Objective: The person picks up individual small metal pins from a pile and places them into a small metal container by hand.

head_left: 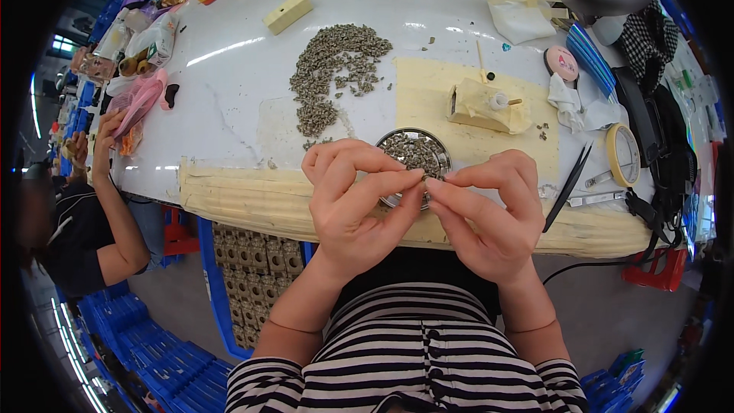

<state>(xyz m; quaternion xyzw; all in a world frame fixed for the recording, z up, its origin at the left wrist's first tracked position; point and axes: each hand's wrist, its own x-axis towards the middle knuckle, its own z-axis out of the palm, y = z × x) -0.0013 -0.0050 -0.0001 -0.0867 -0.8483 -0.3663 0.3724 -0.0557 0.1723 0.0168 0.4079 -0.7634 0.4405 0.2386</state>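
Note:
My left hand and my right hand meet fingertip to fingertip over the table's near edge. Both are closed in a pinch around a tiny metal part, mostly hidden by the fingers. Just behind the fingertips is a round metal dish filled with small grey metal parts. A larger heap of similar parts spreads over the white tabletop farther back to the left. Right of the dish, a block wrapped in cream tape sits on a cream taped sheet.
Black tweezers and a tape roll lie to the right. Cream padding covers the table's front edge. A blue crate of metal blocks stands below. At left, another person's hand touches a pink item.

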